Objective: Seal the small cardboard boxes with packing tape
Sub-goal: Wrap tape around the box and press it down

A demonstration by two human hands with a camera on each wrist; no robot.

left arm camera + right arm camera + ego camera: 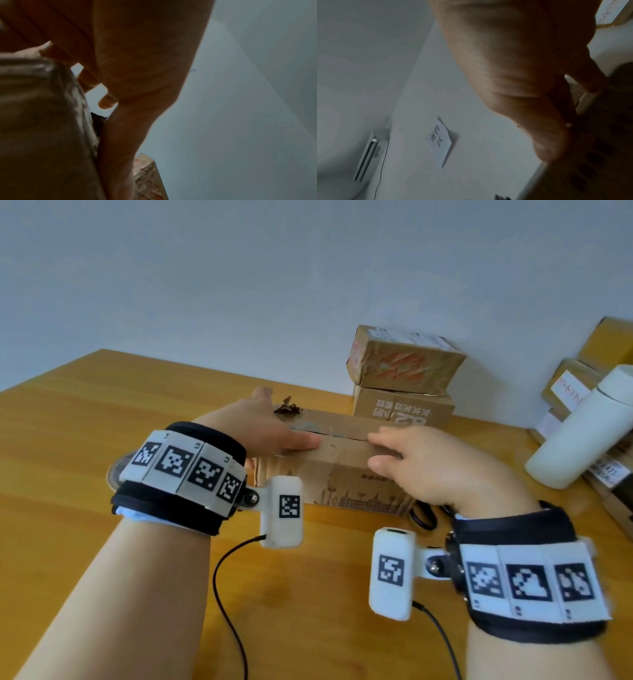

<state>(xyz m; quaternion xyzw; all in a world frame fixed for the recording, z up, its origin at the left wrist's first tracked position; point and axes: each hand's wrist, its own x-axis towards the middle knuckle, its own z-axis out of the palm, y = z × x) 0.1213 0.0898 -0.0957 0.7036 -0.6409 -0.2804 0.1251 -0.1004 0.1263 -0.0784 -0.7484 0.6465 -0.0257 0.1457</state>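
A small brown cardboard box point(346, 477) with a printed skyline on its front stands mid-table. Its two top flaps meet in a seam. My left hand point(274, 429) lies flat on the left part of the top, fingers straight and pointing right along the seam. On the right part my right hand point(414, 463) presses down with its fingers, the thumb at the front edge. In the left wrist view, the left hand point(137, 67) hovers over the box's shiny side point(42, 121). The right wrist view shows the right hand point(513, 67) against the dark box point(599, 148). A tape roll point(114, 470) peeks out under my left wrist.
Two taped boxes point(404, 368) are stacked behind the box against the wall. A white bottle point(582, 433) and more boxes point(575, 385) crowd the right edge. Black scissors handles point(423, 515) lie under my right hand. A dark torn scrap point(286, 407) sits on the box's far left corner.
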